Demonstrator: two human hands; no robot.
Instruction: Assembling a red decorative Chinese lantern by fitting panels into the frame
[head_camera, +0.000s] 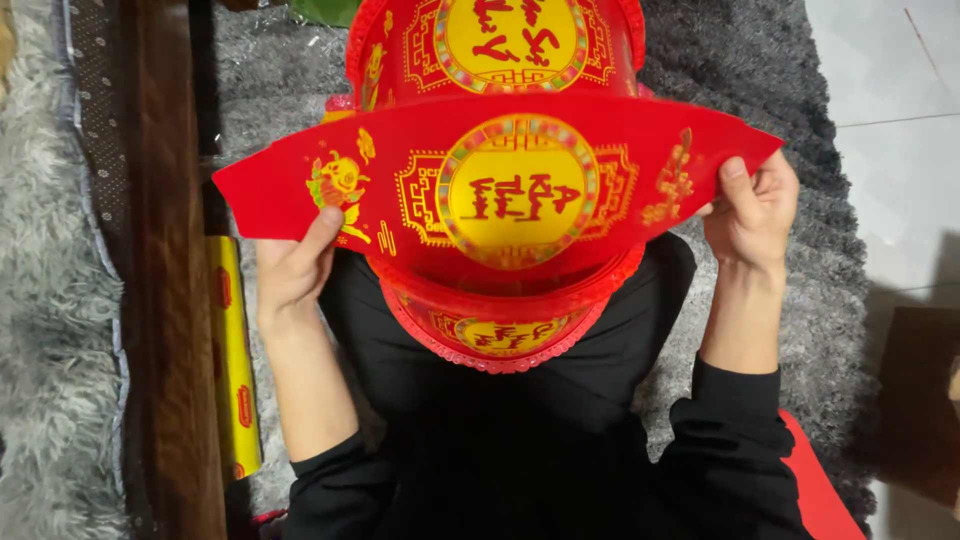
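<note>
Left hand (292, 268) and right hand (750, 212) each pinch an end of a curved red-and-gold panel (500, 190); uneven pulling could likely crease it.

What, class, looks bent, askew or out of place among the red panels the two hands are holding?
The red panel held by the left hand and right hand bows: its middle sags while both ends rise. It looks flexed, not torn or creased. The yellow roll lies straight along the wooden edge. Nothing else stands out.
</note>
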